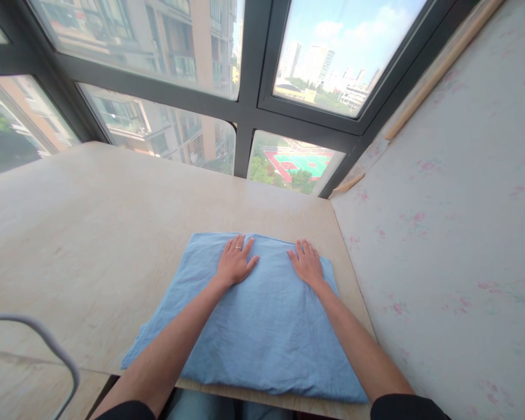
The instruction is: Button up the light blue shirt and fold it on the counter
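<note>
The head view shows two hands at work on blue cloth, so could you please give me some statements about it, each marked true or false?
1. The left hand and right hand both rest on the blue cloth. True.
2. The right hand is clenched into a fist. False: its fingers are extended.
3. A ring shows on the left hand. True.
4. The blue cloth hangs in the air. False: it lies spread on the pale surface.
5. The wall on the right has a pink floral pattern. True.
</note>
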A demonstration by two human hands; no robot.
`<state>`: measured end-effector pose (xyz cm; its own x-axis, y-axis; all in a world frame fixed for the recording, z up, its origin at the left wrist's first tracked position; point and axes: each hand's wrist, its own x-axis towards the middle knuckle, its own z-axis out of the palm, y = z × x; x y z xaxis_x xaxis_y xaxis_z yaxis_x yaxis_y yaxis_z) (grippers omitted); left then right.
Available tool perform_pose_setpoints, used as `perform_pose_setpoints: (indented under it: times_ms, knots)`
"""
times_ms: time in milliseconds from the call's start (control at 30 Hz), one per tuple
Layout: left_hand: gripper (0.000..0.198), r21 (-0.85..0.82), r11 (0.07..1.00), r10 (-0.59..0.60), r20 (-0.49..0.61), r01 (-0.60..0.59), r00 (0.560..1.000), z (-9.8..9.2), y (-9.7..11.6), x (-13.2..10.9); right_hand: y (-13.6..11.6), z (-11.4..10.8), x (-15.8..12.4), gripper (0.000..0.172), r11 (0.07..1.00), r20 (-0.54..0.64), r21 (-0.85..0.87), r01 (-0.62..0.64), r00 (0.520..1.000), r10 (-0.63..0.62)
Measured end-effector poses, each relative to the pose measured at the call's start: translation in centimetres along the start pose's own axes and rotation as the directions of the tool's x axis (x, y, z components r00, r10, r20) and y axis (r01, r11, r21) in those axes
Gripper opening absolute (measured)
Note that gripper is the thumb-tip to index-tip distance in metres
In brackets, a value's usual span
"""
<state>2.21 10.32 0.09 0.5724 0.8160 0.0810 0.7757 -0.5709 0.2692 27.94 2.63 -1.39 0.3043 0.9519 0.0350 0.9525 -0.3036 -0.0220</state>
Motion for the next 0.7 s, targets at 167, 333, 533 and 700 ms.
perform_pose_setpoints:
  times_ms: [167, 333, 533, 700]
  knots:
    - [0.068, -0.006, 1.000, 0.002, 0.000, -0.002, 1.000, 0.17, -0.08, 0.01, 0.05, 0.08, -0.02, 0.071, 1.000, -0.012, 0.000, 0.011, 1.000, -0.011]
    - [0.068, 0.014, 1.000, 0.001, -0.003, -0.001, 1.000, 0.09, -0.02, -0.12, 0.25, 0.42, -0.01, 0.071, 1.000, -0.040, -0.002, 0.024, 0.999, -0.024]
    - [0.065, 0.025, 0.999, 0.023, -0.029, -0.022, 0.999, 0.11, -0.09, -0.32, 0.11, 0.27, -0.17, 0.068, 1.000, -0.054, -0.014, 0.023, 0.998, -0.024]
    - [0.063, 0.030, 0.999, 0.024, -0.032, -0.023, 0.999, 0.08, -0.10, -0.34, -0.10, -0.10, -0.27, 0.067, 1.000, -0.055, -0.020, 0.020, 0.998, -0.022]
